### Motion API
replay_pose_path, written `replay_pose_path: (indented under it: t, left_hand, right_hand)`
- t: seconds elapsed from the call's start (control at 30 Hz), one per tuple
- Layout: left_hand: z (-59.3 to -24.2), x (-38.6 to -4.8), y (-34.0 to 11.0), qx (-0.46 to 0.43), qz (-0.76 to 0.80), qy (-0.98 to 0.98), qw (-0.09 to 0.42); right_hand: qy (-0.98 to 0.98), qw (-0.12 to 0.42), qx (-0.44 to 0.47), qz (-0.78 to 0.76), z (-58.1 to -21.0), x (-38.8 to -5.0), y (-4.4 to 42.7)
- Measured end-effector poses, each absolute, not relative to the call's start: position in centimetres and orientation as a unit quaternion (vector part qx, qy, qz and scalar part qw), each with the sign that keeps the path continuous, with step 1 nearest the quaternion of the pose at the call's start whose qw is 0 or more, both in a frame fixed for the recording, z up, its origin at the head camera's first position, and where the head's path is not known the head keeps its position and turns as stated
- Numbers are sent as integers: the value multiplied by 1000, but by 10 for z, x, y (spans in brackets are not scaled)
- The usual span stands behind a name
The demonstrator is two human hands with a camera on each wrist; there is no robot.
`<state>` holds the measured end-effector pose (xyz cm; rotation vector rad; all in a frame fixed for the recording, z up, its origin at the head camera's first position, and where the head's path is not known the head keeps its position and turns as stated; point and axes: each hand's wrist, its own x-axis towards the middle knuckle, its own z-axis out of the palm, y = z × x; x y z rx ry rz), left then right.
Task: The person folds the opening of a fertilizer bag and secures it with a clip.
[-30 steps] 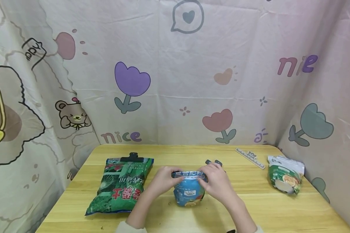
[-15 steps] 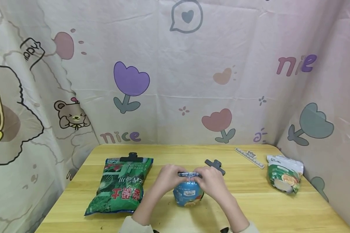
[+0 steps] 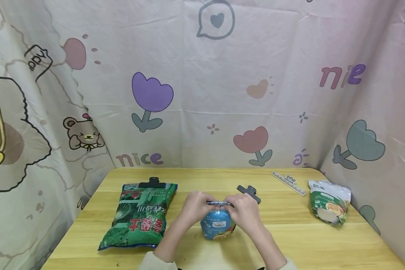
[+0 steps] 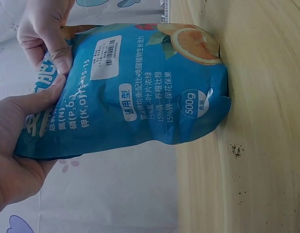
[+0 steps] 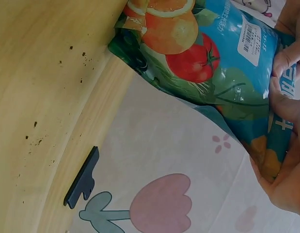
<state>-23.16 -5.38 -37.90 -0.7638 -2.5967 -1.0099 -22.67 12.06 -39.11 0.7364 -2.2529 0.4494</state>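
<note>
A blue fertilizer bag (image 3: 217,227) printed with oranges and a tomato stands upright on the table. My left hand (image 3: 195,206) grips one side of its folded-down top edge, thumb on the near face. On the opposite side my right hand (image 3: 245,209) pinches the same fold. The left wrist view shows the bag's front (image 4: 154,97) with a barcode label and "500g"; both thumbs press close together near the fold. In the right wrist view, the fingers behind the fold are partly hidden. A black clip (image 3: 249,194) lies on the table just behind the right hand.
At left lies a green soil bag (image 3: 138,217) with a black clip (image 3: 152,183) on its top. A white ruler (image 3: 288,183) and a green-and-white pouch (image 3: 330,202) are at right. Dark crumbs (image 5: 35,124) dot the wooden table (image 3: 290,243). Patterned curtains hang behind.
Both hands have moved closer together along the top of the bag. Its printed top strip has been folded down, and the bag looks shorter. The black clip has come into fuller view.
</note>
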Motion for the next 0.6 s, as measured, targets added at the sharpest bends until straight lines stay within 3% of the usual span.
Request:
replay_pose_path:
  t: [0.17,0.4,0.6]
  left_hand:
    - [-383,-233,-60,-268,-379,-880,99]
    - [-394,-235,-74,-249,-486,-838,21]
    - [-405,-236,-76,-203,-549,-810,1]
  right_hand:
    - [-883,321,291,180,-391,-228,123]
    - [-903,196,244,296,-388,-226,140]
    - [-864,94,196,454,-396,-232,153]
